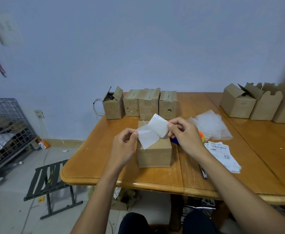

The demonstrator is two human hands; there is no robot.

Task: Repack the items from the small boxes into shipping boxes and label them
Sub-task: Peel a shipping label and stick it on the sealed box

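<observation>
A closed brown shipping box (154,154) stands on the wooden table (94,154) right in front of me. Above it, both hands hold a white label (152,132) that is partly split from its backing sheet. My left hand (124,146) pinches the lower left layer. My right hand (185,134) pinches the curled upper right layer. Several taped brown boxes (149,103) stand in a row at the table's far edge, and the leftmost one (113,103) has open flaps.
Bubble wrap (211,125) and a stack of printed shipping labels (224,154) lie to the right, with an orange and blue object (200,135) partly hidden behind my right hand. Open boxes (239,102) line the far right. A folding stool (50,181) and wire cage (6,129) stand on the floor at left.
</observation>
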